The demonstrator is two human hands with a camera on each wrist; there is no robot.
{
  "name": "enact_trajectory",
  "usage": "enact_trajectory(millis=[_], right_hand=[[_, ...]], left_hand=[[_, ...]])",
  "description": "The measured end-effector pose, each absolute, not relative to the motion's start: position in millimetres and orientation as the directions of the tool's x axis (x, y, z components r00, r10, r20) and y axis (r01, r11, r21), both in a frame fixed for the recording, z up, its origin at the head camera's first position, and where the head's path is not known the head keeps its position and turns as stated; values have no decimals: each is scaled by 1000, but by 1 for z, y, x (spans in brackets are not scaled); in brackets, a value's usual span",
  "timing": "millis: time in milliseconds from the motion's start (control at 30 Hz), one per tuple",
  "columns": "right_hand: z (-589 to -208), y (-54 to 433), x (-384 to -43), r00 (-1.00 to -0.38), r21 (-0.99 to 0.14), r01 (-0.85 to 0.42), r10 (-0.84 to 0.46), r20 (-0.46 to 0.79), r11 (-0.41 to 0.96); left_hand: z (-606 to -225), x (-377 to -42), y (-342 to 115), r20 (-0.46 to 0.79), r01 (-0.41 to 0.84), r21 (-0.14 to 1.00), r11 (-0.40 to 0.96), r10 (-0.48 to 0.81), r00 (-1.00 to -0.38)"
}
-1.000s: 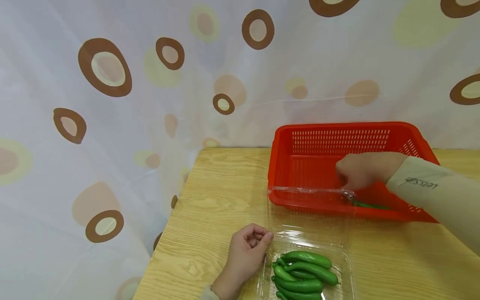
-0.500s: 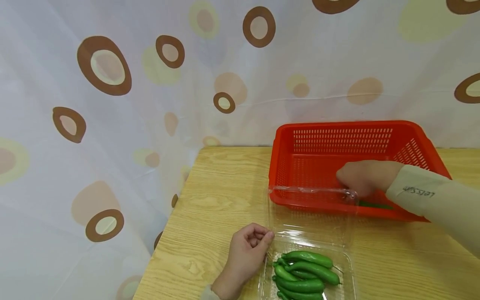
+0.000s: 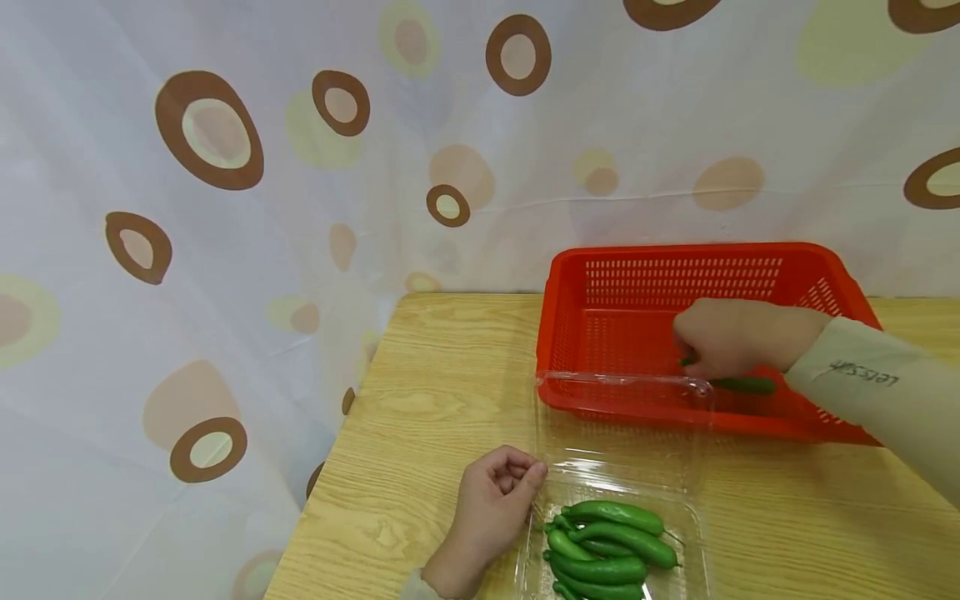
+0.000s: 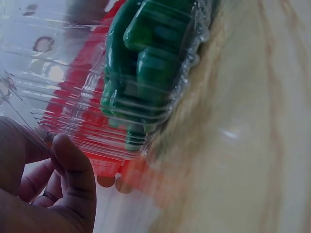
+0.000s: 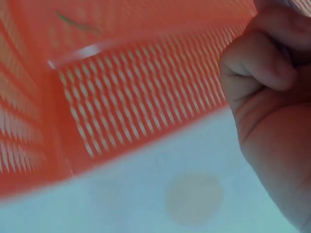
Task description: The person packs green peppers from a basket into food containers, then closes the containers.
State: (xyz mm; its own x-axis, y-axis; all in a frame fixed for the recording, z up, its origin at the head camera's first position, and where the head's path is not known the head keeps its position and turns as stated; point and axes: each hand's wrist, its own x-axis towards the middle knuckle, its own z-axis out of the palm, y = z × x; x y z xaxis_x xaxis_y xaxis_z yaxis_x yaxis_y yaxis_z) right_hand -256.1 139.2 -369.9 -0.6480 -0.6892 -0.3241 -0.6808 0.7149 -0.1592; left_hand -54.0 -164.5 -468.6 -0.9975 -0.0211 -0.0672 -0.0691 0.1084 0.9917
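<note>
My left hand (image 3: 491, 508) pinches the left edge of a clear plastic clamshell box (image 3: 693, 533), near its hinge. Several long green peppers (image 3: 618, 537) lie in the box's base, and its transparent lid (image 3: 615, 450) stands open against the front of a red basket. In the left wrist view, thumb and finger meet on the plastic (image 4: 73, 126). Inside the red basket (image 3: 637, 252), my right hand (image 3: 727, 337) holds a long green pepper (image 3: 746, 385). One green end shows at its fingertips, while the middle is hidden by the hand. The right wrist view shows curled fingers (image 5: 267, 63).
The basket has slotted walls and stands at the back of a wooden table (image 3: 420, 400), close to a patterned curtain (image 3: 480, 250). Another thin green piece (image 5: 75, 23) is in the basket in the right wrist view. The table's left edge runs beside the left arm.
My right hand dipped toward the basket's front, then rose slightly, and the green pepper has come up with it. My left hand and the box have stayed in place.
</note>
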Motion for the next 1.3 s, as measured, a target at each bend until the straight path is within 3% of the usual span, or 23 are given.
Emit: enact_trajectory(millis=[133, 333, 400, 467, 600, 833, 1000, 1300], right_hand=[[-331, 138, -257, -673, -149, -705, -721, -167, 693], [-274, 126, -229, -719, -26, -695, -695, 28, 718], [-263, 122, -213, -668, 36, -733, -729, 153, 679], [-257, 115, -195, -579, 93, -780, -771, 266, 618], [-260, 99, -153, -416, 158, -848, -820, 393, 506], [-302, 67, -94, -285, 65, -941, -879, 382, 333], [-346, 54, -80, -248, 0, -963, -892, 379, 268], [-397, 47, -76, -416, -235, -895, -898, 139, 379]], left_hand=[[-469, -55, -165, -55, -57, 991, 118, -26, -998], [-470, -56, -164, -58, -61, 991, 117, -31, -998], [-470, -56, -164, -58, -62, 991, 120, -31, -998], [-470, -56, -164, -58, -61, 990, 123, -28, -998], [-471, -56, -165, -48, -50, 990, 133, -18, -999], [-472, -57, -166, -29, -33, 987, 155, -26, -999], [-473, -58, -166, -40, -44, 988, 145, -29, -999], [-473, -58, -165, -40, -45, 989, 142, -36, -999]])
